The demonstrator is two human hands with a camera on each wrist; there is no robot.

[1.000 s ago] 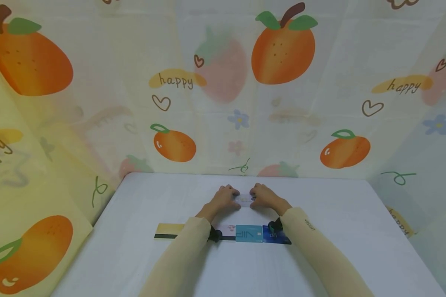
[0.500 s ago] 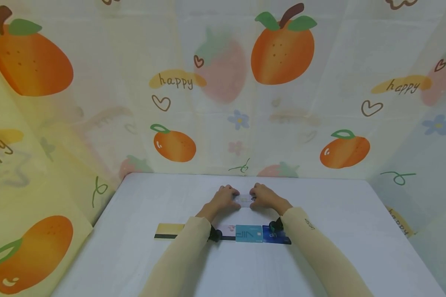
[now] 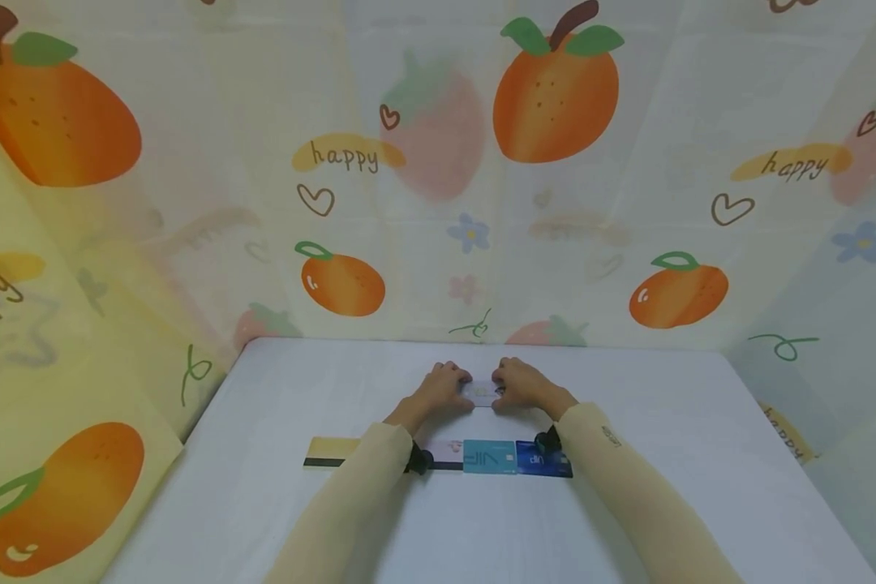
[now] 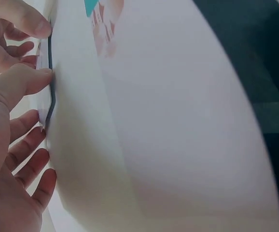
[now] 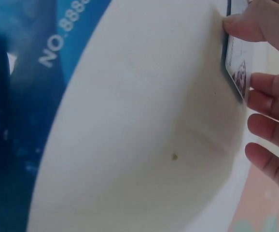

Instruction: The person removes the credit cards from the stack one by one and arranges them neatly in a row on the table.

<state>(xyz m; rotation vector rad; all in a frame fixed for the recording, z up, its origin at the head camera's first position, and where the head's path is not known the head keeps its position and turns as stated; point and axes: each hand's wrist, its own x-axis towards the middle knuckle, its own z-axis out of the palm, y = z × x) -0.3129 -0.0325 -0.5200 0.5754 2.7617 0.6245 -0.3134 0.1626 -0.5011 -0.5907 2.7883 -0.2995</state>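
A pale plastic card (image 3: 482, 394) lies between both hands near the back of the white table, its short ends toward the hands. My left hand (image 3: 440, 391) pinches its left end, and my right hand (image 3: 526, 386) pinches the right end. In the left wrist view, the thumb (image 4: 26, 79) presses the card's near long edge, which shows as a dark line. On the right, the card (image 5: 237, 60) has a small dark picture near its corner, with the right thumb (image 5: 241, 24) on the near edge and fingers on the far side.
Nearer the body, a row of cards runs across the table (image 3: 226, 503): gold (image 3: 333, 451), pinkish-white (image 3: 445, 456), teal (image 3: 489, 457) and dark blue (image 3: 536, 461). The forearms and black wrist cameras pass over this row. A fruit-patterned cloth (image 3: 438, 162) hangs behind.
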